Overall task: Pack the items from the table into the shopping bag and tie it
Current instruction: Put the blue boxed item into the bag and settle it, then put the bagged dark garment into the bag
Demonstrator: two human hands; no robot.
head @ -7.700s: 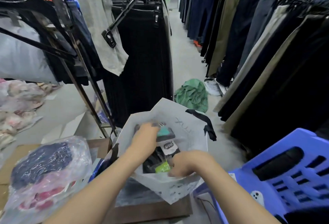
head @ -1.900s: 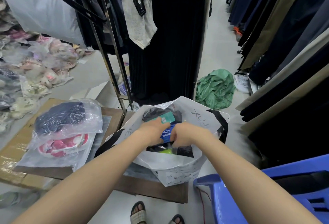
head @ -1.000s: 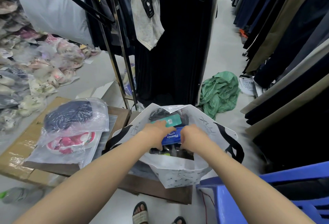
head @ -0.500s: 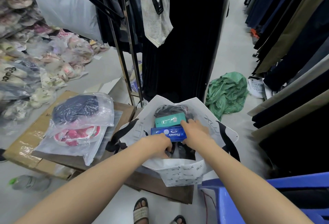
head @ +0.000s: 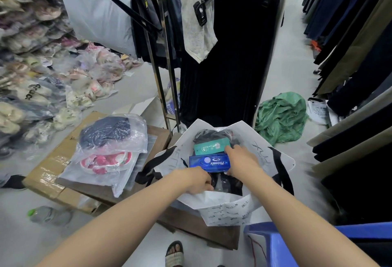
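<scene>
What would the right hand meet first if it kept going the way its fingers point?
Probably the teal card: the right hand points up and left past the blue Phoenix box, fingers already at the card's corner. Depth is unclear.

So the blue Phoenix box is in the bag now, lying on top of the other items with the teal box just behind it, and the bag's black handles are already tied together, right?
Not quite. The head view shows the blue Phoenix box in the white shopping bag with the teal box just behind it, but the black handles hang loose at the sides, untied. Both hands, left hand and right hand, are in the bag's mouth.
</scene>
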